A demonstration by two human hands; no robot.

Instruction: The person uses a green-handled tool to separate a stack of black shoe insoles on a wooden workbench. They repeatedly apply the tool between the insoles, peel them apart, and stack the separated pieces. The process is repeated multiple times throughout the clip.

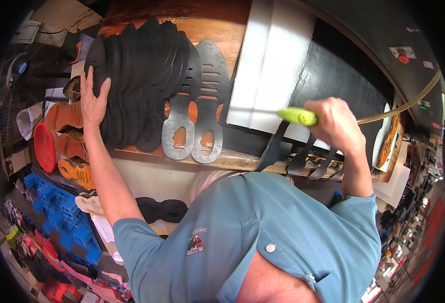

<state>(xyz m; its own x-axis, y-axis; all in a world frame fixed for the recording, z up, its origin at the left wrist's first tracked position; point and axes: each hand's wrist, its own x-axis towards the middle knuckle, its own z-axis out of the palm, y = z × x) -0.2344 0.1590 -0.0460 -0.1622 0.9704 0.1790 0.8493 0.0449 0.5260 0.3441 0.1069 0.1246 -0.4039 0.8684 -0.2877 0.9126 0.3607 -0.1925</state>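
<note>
A fanned row of black shoe-sole pieces [136, 76] overlaps on the brown tabletop. My left hand [94, 101] lies with fingers spread against the row's left end. Two greyer pieces, one of them a slotted sole piece [208, 101] with a ring-shaped heel, lie at the row's right end. My right hand [333, 123] is closed around a bright green air gun [299, 116], whose thin nozzle points left over a white sheet [263, 65]. A yellowish hose [404, 107] runs from behind that hand to the upper right.
A black sheet [338, 70] covers the table's right part, with dark strips [273, 149] hanging over the front edge. Orange sole templates [65, 117], a red round dish [43, 147] and a fan [20, 70] stand left. Blue plastic pallets [61, 217] lie below. A machine panel [404, 40] borders the right.
</note>
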